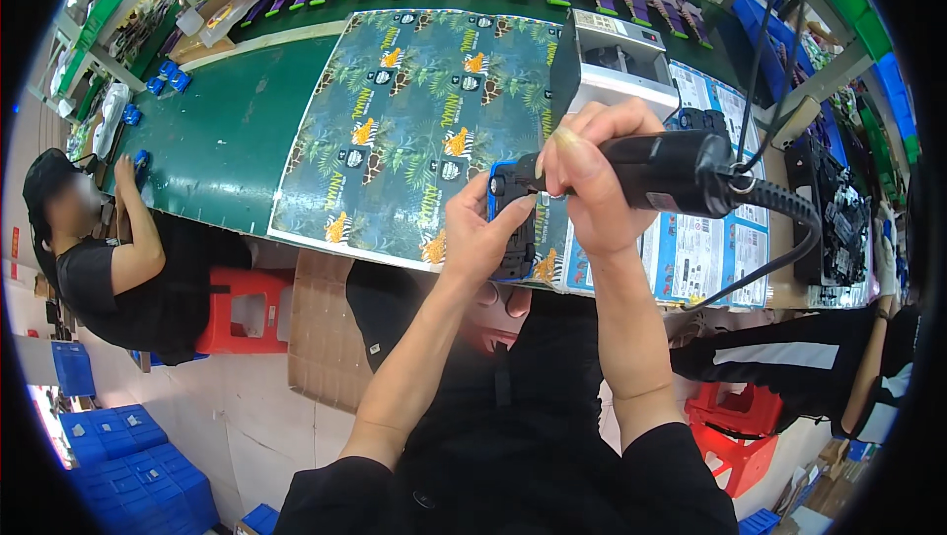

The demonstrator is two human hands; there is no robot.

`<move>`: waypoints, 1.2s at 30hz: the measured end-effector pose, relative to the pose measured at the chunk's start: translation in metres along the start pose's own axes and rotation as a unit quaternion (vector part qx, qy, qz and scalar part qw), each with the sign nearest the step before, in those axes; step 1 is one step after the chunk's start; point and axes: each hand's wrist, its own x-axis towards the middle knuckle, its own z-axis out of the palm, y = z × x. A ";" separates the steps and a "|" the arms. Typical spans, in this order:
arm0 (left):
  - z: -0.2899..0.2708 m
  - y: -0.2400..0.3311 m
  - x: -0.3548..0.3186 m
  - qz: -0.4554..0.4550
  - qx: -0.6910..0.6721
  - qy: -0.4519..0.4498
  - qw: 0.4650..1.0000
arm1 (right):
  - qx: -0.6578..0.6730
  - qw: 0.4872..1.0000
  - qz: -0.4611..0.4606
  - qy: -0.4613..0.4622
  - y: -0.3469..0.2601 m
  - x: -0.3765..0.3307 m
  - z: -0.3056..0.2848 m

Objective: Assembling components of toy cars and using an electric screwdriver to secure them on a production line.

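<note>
We have the black-and-blue toy part (pixel 509 180) at the near edge of the table, over the jungle-print sheet (pixel 395 141). Our left hand (pixel 478 229) grips it narrowly, thumb across the dark face and the other fingers along the blue side. Our right hand (pixel 597 160) is closed around the front of a black power tool (pixel 661 170) pointed at the part; its tip is lost in shadow, so we cannot tell whether it touches.

A slip seems the main hazard: if the tip skids off the part, our left thumb lies close by. A loose grip could let the part twist under the tool, and so near the edge it could drop.

The tool's thick cable (pixel 789 210) loops down past the table's edge, so a snag there could pull our aim aside. Beyond the tool stands a pale metal machine (pixel 612 57); to the right lies a black tray (pixel 811 239) of dark pieces. A co-worker (pixel 128 259) sits at our far left.
</note>
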 end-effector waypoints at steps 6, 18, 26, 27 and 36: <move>-0.001 0.004 -0.001 -0.012 -0.009 -0.009 1.000 | 0.009 1.000 0.015 -0.008 0.000 -0.001 -0.009; -0.001 0.003 -0.003 -0.031 0.000 -0.008 0.999 | 0.069 0.998 0.004 -0.009 -0.007 -0.010 -0.013; 0.002 0.008 0.004 -0.076 -0.118 0.080 0.987 | 0.074 0.995 -0.061 -0.019 -0.039 0.014 -0.035; -0.007 0.007 0.008 -0.084 -0.171 0.088 0.978 | 0.068 0.995 -0.073 0.023 -0.044 0.020 -0.041; -0.029 0.003 0.011 -0.116 -0.271 0.031 0.955 | -0.039 0.993 -0.048 0.102 -0.033 0.050 -0.071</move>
